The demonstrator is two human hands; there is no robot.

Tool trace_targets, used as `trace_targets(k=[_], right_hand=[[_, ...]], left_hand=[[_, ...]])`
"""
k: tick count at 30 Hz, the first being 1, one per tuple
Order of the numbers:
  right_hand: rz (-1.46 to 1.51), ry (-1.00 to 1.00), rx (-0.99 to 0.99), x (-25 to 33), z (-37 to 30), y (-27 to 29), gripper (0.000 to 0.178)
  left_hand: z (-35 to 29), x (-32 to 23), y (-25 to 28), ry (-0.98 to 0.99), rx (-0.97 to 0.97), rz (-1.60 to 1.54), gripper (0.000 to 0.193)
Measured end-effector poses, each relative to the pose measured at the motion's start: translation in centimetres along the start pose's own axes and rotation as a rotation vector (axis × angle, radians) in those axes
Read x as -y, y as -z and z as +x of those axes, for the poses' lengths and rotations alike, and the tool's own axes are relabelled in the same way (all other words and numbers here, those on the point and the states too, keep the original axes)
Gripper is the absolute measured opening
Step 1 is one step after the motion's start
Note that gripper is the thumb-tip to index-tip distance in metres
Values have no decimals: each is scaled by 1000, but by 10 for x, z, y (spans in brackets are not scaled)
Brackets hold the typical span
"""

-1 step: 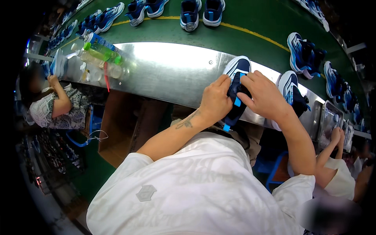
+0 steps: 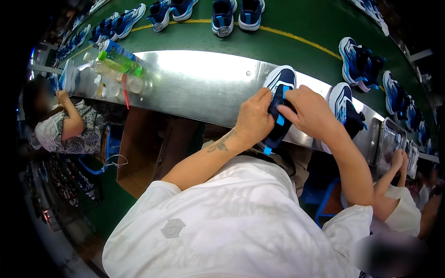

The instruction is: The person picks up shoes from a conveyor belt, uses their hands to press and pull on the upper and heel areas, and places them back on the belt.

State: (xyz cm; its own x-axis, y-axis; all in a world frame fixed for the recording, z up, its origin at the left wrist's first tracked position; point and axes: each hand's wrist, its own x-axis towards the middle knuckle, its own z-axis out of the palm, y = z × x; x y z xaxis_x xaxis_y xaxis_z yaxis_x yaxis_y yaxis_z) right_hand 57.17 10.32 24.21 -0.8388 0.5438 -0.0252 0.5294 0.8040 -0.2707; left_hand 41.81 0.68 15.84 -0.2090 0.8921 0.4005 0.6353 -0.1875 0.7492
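A navy, white and light-blue sneaker (image 2: 283, 75) stands on the steel bench in front of me, its toe pointing away and its heel toward my body. My left hand (image 2: 253, 116) is closed around its left side, with the fingertips partly hidden. From the right, my right hand (image 2: 311, 112) bends its fingers and thumb onto the top of the sneaker, beside the light-blue strips on the tongue. What exactly the fingertips pinch is hidden. A second sneaker (image 2: 342, 99) of the same kind stands just right of my right hand.
Bottles (image 2: 121, 62) and a red-handled tool (image 2: 125, 90) lie on the bench (image 2: 199, 81) at left. Beyond it, sneakers (image 2: 224, 18) stand on a green surface with a yellow line. A cardboard box (image 2: 139, 157) is below. Co-workers sit left and right; a metal tray (image 2: 388, 143) is at right.
My right thumb has shifted slightly left on the sneaker's top. Both hands keep their places on the sneaker, and the rest looks nearly the same.
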Motion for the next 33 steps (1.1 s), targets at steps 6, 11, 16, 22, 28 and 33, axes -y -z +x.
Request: trace_targets(k=[6,11,16,22,28,33], right_hand=[[31,156,-143,-10,-8,-4,32],[76,4,-20,-8,-8,-9,34],[16,-208,69,7,-5,-13,34],[-49,208,-341,-9,-9,-6,41],[-22,-134,74,5,-2,-5,34],[15,131,-55,-14,-1,-3,36]], left_hand=[[0,1,-2,-51,-25,15,32],[0,1,-3,-30,3,13,31],[-2,3,-5,-9,-3,53,46],[-1,-1,-6,-73,-22,31,33],[-3,2,-8,-36,8,64,44],[-3,-5,-9,-18,38,98,38]])
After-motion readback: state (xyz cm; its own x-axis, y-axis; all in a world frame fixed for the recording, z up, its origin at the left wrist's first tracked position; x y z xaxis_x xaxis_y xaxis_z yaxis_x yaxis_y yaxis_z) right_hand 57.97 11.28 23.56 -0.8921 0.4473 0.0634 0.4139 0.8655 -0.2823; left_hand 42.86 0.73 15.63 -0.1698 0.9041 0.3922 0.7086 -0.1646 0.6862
